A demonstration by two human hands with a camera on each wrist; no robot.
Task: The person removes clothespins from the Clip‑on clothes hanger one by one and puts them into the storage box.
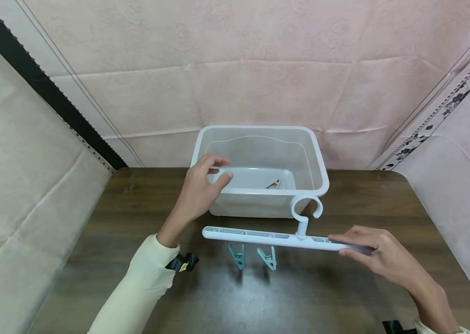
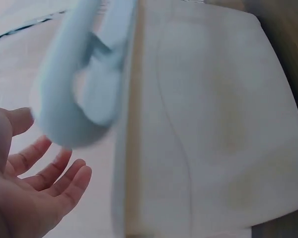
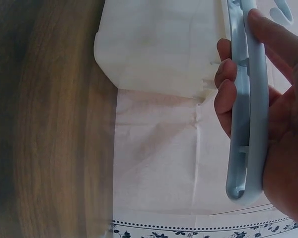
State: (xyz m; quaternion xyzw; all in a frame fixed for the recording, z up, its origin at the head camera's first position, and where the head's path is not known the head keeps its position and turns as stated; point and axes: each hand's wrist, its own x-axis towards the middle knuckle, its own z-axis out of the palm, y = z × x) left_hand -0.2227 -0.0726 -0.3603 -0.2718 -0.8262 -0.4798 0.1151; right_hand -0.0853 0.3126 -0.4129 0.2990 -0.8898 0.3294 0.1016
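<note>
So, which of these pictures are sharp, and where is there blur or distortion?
Head view: sharp and evenly lit, wide-angle bending at the edges, soft shadows under the clips. Left wrist view: strongly blurred, the pale blue clip and the bin are smeared. Right wrist view: fairly sharp on the hanger bar.

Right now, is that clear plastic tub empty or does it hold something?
Not empty: the tub holds one loose clothes peg, lying on its floor in the head view. Nothing else shows inside.
</note>
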